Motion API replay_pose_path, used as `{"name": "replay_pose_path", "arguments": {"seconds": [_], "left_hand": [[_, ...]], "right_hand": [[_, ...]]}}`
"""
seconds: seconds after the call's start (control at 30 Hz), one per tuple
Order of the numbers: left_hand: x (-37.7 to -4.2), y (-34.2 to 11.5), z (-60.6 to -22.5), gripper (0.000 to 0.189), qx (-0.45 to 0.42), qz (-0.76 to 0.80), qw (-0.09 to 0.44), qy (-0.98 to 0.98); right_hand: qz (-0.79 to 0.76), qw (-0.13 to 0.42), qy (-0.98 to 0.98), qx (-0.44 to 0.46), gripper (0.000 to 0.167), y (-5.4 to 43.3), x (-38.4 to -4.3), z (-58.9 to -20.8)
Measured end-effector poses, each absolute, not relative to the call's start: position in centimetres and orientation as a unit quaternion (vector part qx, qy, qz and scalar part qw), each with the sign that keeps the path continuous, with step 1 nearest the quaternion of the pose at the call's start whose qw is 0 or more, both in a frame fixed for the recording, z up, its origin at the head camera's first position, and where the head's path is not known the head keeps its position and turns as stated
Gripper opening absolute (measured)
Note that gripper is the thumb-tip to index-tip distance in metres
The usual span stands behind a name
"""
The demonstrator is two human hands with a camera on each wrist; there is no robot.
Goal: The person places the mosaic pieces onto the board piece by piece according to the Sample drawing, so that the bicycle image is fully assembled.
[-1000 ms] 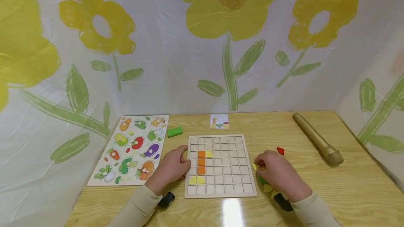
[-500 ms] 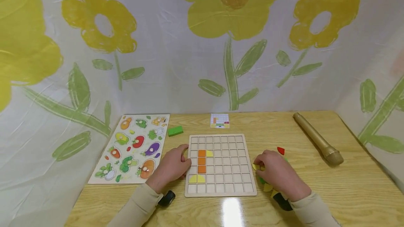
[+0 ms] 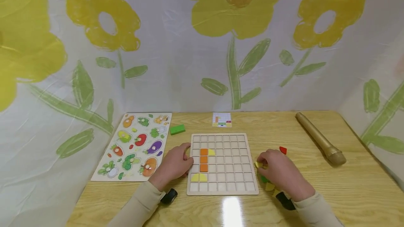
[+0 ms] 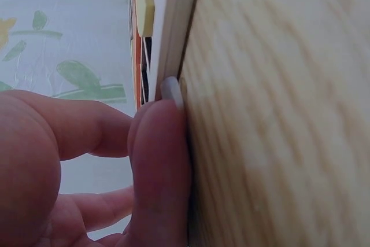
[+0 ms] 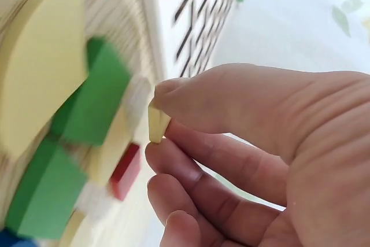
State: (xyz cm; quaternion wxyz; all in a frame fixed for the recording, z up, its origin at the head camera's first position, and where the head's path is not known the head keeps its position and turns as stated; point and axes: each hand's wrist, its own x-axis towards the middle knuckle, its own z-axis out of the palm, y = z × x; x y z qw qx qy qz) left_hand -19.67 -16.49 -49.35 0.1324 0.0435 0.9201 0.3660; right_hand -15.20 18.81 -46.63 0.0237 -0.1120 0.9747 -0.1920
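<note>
A pale wooden grid board (image 3: 227,159) lies in the middle of the table. Three orange squares (image 3: 204,159) form a column on it, a yellow quarter-round piece (image 3: 211,152) beside the top one and two more low on the left. My left hand (image 3: 174,162) touches the board's left edge; the left wrist view shows the thumb (image 4: 162,160) right at that edge. Just right of the board, my right hand (image 3: 279,169) pinches a small yellow block (image 5: 157,125) between thumb and fingers. Loose green blocks (image 5: 95,102), yellow ones (image 5: 43,56) and a red one (image 5: 125,172) lie close by.
A patterned card (image 3: 222,119) lies behind the board. To the left are a vegetable puzzle board (image 3: 121,143) and a green block (image 3: 177,129). A golden microphone-shaped object (image 3: 320,139) lies at the right. A flower-printed cloth (image 3: 176,80) encloses the table's back and sides.
The head view has shifted slightly, so everything sits a little further right in it. Both hands stay in nearly the same places; the yellow block at the right fingertips has turned a little.
</note>
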Motion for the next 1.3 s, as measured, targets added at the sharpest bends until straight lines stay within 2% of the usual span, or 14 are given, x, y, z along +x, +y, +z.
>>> {"name": "replay_pose_path", "arguments": {"seconds": [0.23, 0.5, 0.77, 0.93, 1.3], "left_hand": [[-19.8, -16.5, -49.4, 0.066, 0.044, 0.363, 0.135, 0.921], [-19.7, -16.7, -49.6, 0.066, 0.049, 0.371, 0.135, 0.917], [-19.8, -16.8, -49.5, 0.064, 0.057, 0.355, 0.124, 0.925], [-19.9, -16.8, -49.5, 0.065, 0.054, 0.348, 0.123, 0.928], [-20.0, -16.8, -49.7, 0.065, 0.049, 0.338, 0.119, 0.932]], "right_hand": [[-0.173, 0.016, 0.973, -0.151, 0.012, 14.8, -15.1, -46.0], [-0.164, -0.024, 0.953, -0.255, 0.016, 8.4, -14.7, -46.5], [-0.162, -0.016, 0.932, -0.324, 0.013, 3.5, -14.0, -46.2], [-0.148, -0.037, 0.926, -0.347, 0.012, 1.9, -13.5, -46.8], [-0.141, -0.024, 0.928, -0.343, 0.013, 1.1, -13.4, -47.7]]}}
